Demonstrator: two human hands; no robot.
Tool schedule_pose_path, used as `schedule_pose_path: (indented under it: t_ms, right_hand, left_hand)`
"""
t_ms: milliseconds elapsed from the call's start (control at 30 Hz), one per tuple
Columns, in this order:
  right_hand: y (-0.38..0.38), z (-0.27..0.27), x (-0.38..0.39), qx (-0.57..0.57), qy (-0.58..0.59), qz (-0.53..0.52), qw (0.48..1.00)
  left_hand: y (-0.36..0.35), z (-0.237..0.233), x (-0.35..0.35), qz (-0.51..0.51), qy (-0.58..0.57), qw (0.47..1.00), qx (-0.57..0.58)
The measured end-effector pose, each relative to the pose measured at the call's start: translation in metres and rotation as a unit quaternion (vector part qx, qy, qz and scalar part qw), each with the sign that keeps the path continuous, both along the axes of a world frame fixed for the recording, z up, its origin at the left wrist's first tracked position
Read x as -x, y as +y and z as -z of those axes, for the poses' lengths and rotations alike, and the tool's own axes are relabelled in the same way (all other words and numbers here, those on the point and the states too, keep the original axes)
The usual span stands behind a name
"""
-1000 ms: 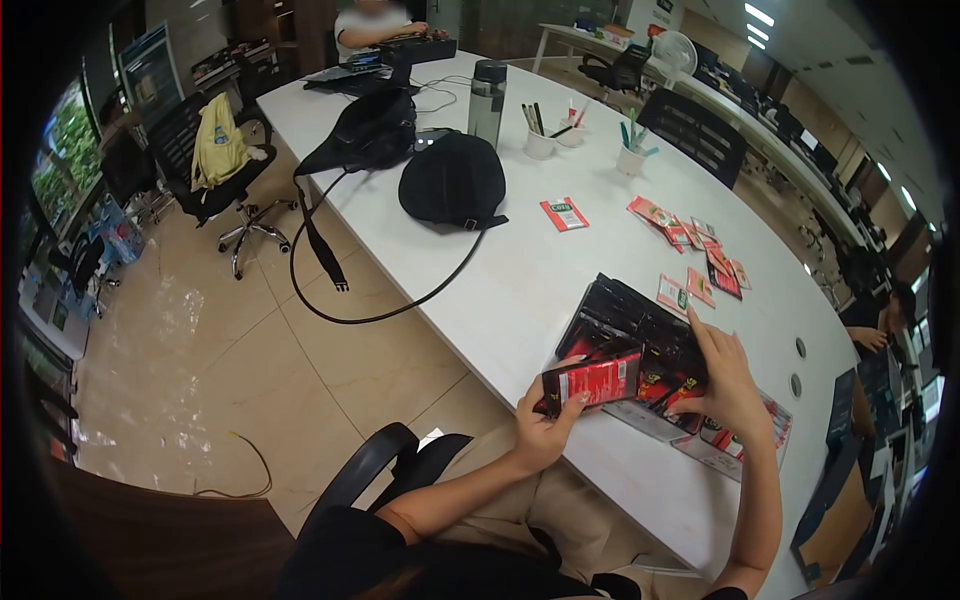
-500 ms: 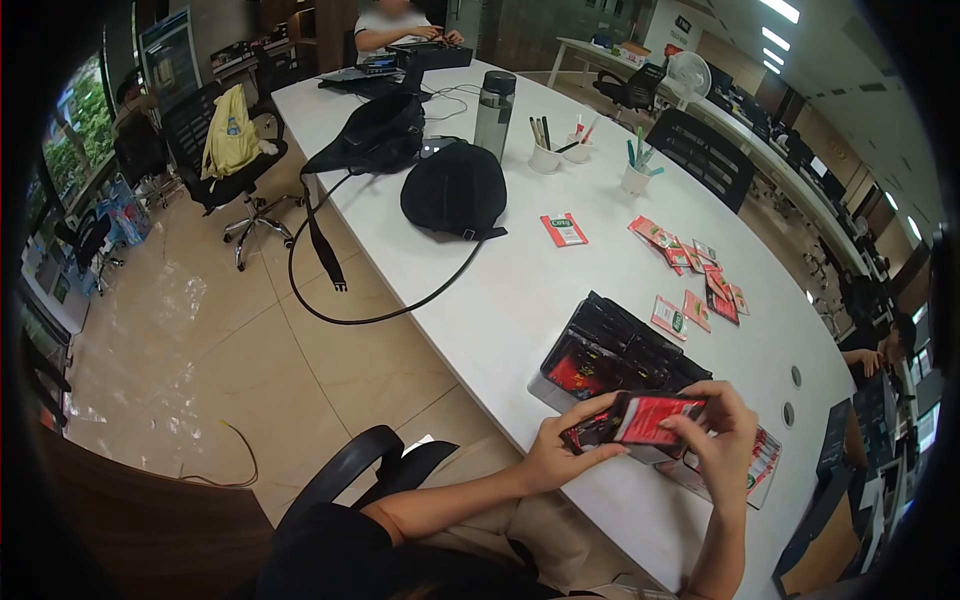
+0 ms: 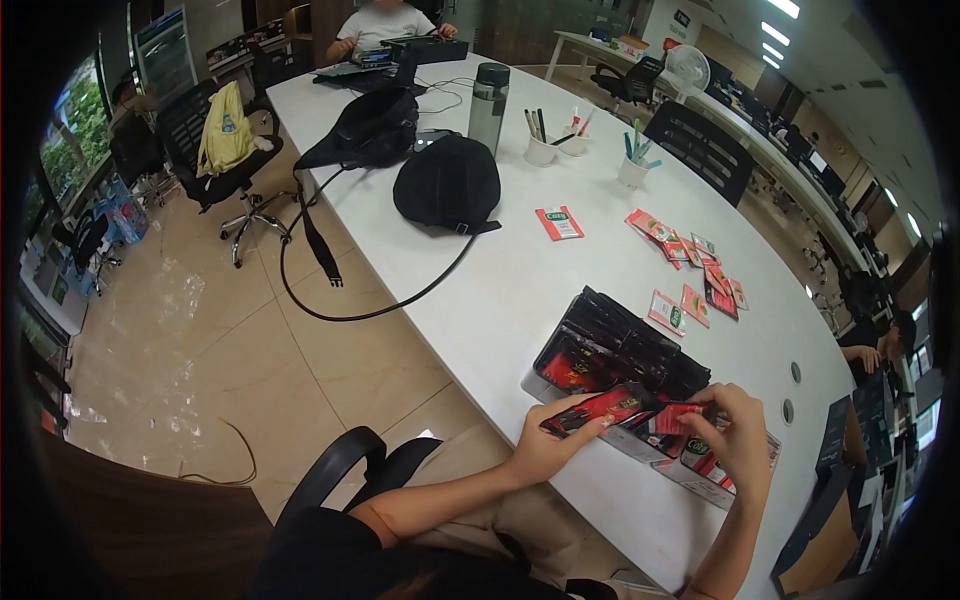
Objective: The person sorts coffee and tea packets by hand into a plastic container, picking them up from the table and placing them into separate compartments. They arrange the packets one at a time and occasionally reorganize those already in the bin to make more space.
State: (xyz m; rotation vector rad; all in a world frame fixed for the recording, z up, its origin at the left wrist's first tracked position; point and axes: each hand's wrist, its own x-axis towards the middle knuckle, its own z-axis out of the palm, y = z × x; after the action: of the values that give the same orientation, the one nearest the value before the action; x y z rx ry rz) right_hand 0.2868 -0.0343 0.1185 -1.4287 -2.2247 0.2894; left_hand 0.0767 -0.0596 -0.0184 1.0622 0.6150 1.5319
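My left hand (image 3: pixel 548 445) is closed on a black-and-red sachet (image 3: pixel 608 408), held tilted over the front of an organizer box. With thumb and fingers, my right hand (image 3: pixel 735 430) pinches a smaller red sachet (image 3: pixel 672 418) beside it. Behind my hands, black packets (image 3: pixel 625 340) stand packed in the box (image 3: pixel 537 385). Below my right hand, a box section (image 3: pixel 715 490) holds red-and-white sachets marked "Cozy". Several red-and-white sachets (image 3: pixel 665 312) lie loose on the table beyond, and a single one (image 3: pixel 558 223) lies farther left.
On the white table (image 3: pixel 470 300) are a black cap-like pouch (image 3: pixel 450 185), a black bag (image 3: pixel 375 130) with a hanging strap, a bottle (image 3: pixel 488 110) and cups of pens (image 3: pixel 632 175). A person (image 3: pixel 390 25) sits at the far end. A chair armrest (image 3: pixel 335 465) is beside me.
My hands have drawn apart: the left moved slightly left with the black-and-red sachet, while the right holds the red sachet lower, over the box. The far person's hands have spread apart.
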Motion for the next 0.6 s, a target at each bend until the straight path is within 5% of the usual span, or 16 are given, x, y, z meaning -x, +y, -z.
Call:
schedule_pose_path:
  t_ms: [167, 433, 600]
  right_hand:
    - [-0.011, -0.003, 0.014, -0.070, -0.124, -0.034, 0.989]
    - [-0.020, -0.017, 0.009, 0.078, -0.120, 0.013, 0.990]
    - [-0.014, -0.009, 0.001, 0.057, -0.173, -0.012, 0.983]
  left_hand:
    - [0.001, 0.004, -0.002, 0.033, -0.026, 0.999, 0.034]
    - [0.005, 0.006, -0.003, 0.045, -0.016, 0.999, 0.023]
    - [0.005, 0.003, -0.003, 0.037, 0.009, 0.999, -0.022]
